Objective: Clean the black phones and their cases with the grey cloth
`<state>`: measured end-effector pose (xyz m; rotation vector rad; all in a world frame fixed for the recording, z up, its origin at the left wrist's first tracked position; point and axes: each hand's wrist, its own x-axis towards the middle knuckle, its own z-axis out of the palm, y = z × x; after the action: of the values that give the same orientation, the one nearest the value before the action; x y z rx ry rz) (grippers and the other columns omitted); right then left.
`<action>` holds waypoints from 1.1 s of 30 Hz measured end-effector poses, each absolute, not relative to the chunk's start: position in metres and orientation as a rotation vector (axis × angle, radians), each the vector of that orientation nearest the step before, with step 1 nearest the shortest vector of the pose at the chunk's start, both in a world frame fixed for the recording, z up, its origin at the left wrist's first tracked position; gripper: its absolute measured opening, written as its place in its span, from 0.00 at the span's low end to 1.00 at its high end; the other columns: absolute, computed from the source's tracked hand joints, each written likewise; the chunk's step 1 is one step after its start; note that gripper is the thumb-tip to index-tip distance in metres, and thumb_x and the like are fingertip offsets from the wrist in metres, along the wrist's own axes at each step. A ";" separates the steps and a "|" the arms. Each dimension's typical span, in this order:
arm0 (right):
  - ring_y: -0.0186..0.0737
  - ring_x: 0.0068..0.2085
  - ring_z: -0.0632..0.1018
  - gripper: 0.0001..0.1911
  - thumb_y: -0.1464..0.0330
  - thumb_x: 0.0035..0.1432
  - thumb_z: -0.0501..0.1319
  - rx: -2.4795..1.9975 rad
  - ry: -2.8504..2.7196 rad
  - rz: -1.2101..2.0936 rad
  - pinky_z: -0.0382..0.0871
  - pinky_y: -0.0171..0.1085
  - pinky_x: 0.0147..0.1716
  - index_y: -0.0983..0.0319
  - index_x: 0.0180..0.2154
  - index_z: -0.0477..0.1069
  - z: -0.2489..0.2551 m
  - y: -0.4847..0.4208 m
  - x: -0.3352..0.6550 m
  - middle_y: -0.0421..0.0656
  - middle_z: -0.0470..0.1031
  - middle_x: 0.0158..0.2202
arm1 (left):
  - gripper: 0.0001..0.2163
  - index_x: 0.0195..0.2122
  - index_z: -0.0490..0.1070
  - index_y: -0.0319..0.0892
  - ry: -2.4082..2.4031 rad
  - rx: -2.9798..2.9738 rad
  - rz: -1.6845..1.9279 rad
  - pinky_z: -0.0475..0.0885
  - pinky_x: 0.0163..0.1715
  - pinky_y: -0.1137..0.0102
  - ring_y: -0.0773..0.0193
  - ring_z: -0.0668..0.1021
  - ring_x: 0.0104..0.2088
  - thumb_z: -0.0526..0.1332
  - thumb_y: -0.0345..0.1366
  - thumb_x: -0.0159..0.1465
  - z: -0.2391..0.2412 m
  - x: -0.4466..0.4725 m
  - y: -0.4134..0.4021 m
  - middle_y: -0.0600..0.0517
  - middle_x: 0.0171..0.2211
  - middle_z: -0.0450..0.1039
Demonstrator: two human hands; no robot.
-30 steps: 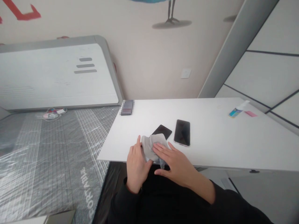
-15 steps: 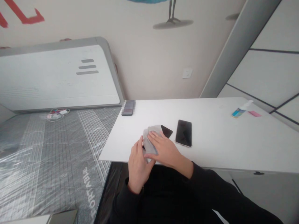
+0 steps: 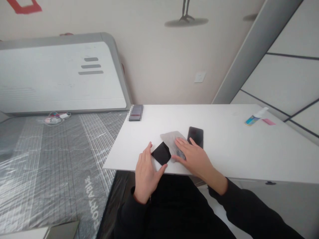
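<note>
A flat black phone-like device [image 3: 160, 154] lies slanted near the table's front edge, its right side hidden by a thin grey cloth [image 3: 170, 137]. My left hand [image 3: 147, 172] braces the device's near-left corner between thumb and fingers. My right hand [image 3: 194, 156] presses on the cloth with its fingers fairly straight and the thumb at the cloth's near edge. Just beyond those fingers lies a second dark phone [image 3: 197, 132], its lower part covered by my hand.
A white spray bottle [image 3: 255, 117] with a blue label lies at the table's right, beside a pink item [image 3: 269, 122]. A pixelated dark object [image 3: 136, 113] sits at the far-left corner. Left of the white table [image 3: 236, 149] is a plastic-covered mattress [image 3: 62, 159].
My right hand has slid right with the cloth, baring the left part of the black device and covering part of the second phone. My left hand stays nearly in place.
</note>
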<state>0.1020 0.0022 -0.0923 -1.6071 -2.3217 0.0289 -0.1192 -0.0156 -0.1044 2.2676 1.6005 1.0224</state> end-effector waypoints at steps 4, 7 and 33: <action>0.56 0.67 0.67 0.44 0.44 0.69 0.45 -1.755 -2.282 0.013 0.52 0.58 0.68 0.75 0.66 0.60 -0.089 0.037 0.091 0.62 0.66 0.65 | 0.44 0.71 0.44 0.44 1.585 2.267 1.008 0.72 0.54 0.50 0.44 0.73 0.57 0.70 0.39 0.60 -0.102 -0.120 -0.016 0.38 0.63 0.66; 0.58 0.67 0.66 0.47 0.41 0.67 0.47 -1.687 -2.294 0.029 0.51 0.57 0.69 0.76 0.65 0.61 -0.087 0.048 0.072 0.63 0.65 0.65 | 0.44 0.71 0.44 0.44 1.575 2.269 1.009 0.72 0.54 0.50 0.44 0.73 0.57 0.70 0.39 0.60 -0.101 -0.120 -0.016 0.38 0.62 0.67; 0.55 0.69 0.62 0.44 0.43 0.68 0.47 -1.736 -2.309 0.072 0.52 0.56 0.69 0.74 0.67 0.59 -0.085 0.041 0.087 0.59 0.61 0.68 | 0.43 0.71 0.46 0.43 1.597 2.289 1.025 0.73 0.52 0.52 0.45 0.75 0.55 0.70 0.41 0.61 -0.101 -0.119 -0.016 0.37 0.61 0.68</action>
<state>0.0869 0.0413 -0.0852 -1.7355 -2.3090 0.0716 -0.1193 -0.0158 -0.1013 2.2887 1.5965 1.0249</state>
